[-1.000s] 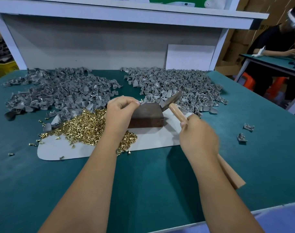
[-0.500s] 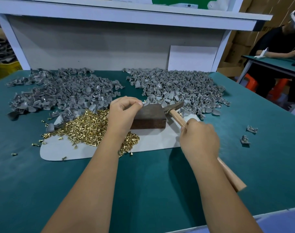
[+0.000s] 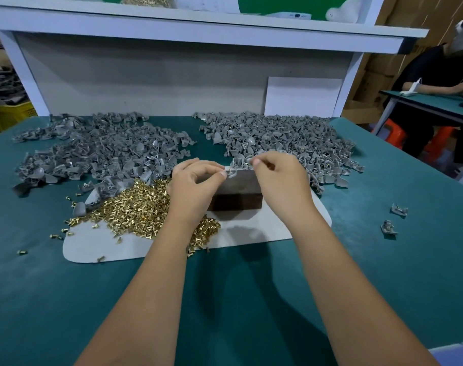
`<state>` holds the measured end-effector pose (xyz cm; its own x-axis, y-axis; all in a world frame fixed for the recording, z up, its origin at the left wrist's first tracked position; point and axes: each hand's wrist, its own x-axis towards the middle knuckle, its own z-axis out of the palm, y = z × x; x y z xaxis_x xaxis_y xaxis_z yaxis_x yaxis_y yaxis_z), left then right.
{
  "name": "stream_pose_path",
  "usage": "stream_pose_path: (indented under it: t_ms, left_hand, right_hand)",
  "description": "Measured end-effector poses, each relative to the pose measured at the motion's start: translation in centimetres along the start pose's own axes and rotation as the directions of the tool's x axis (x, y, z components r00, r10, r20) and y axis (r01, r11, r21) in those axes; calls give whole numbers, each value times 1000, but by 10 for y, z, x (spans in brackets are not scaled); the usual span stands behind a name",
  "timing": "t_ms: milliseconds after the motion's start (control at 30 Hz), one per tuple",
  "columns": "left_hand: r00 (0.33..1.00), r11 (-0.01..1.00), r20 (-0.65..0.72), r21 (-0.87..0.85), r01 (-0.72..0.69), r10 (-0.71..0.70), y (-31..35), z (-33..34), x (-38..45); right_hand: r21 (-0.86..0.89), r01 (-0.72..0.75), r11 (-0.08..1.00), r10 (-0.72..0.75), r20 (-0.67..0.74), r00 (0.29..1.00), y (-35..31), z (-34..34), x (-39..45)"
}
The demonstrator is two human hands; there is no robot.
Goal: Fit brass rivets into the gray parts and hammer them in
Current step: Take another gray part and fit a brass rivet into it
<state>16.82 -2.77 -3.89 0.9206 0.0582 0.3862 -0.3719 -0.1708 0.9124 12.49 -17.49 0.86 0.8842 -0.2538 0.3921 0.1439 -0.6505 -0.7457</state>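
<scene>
Both hands meet over the far edge of a dark block (image 3: 237,191) that stands on a pale mat (image 3: 264,231) on the green table (image 3: 66,299). The left hand (image 3: 196,180) pinches a small gray part (image 3: 231,173) between thumb and forefinger at the block's top edge. The right hand (image 3: 280,178) has its fingers curled, thumb and forefinger pinched together, perhaps on a rivet, though it is too small to tell. Loose brass rivets (image 3: 143,210) lie heaped on the mat beside the left wrist. Two heaps of gray parts (image 3: 106,151) spread behind. No writing is legible anywhere.
</scene>
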Motion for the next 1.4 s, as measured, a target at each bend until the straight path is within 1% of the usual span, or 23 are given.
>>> stream_pose_path:
  t_ms: [133, 367, 533, 733, 867, 1000, 1200, 1300, 1400]
  left_hand:
    - [1000, 996, -15, 91, -10, 11, 2, 1, 0]
    - [1000, 990, 1, 137, -24, 25, 6, 0, -2]
    - [1000, 988, 6, 152, -29, 29, 8, 0, -3]
    - [998, 974, 17, 218, -59, 57, 4, 0, -1]
    - [996, 934, 23, 347, -91, 89, 2, 1, -2]
    - [994, 899, 56, 423, -113, 99, -1, 2, -2]
    - [989, 882, 67, 448, -149, 133, -5, 3, -2]
    - [991, 872, 63, 470, -135, 120, -5, 4, -2]
    - [994, 867, 55, 486, -107, 93, -5, 6, -2]
  right_hand:
    - [77, -7, 997, -1, 101, 995, -9, 13, 20]
    - [169, -40, 985, 16, 146, 989, 0, 33, 26]
    - [231, -61, 971, 28, 144, 989, 10, 38, 21]
    - [298, -41, 954, 4, 125, 992, 20, 37, 15]
    - [223, 8, 975, -27, 80, 996, 22, 42, 13]
    - [123, 30, 992, -35, 37, 999, 24, 47, 10]
    - [-72, 130, 989, -133, -34, 991, 26, 54, 5]
    - [-114, 143, 983, -150, -51, 987, 25, 56, 5]
    - [-120, 142, 983, -153, -82, 985, 24, 58, 3]
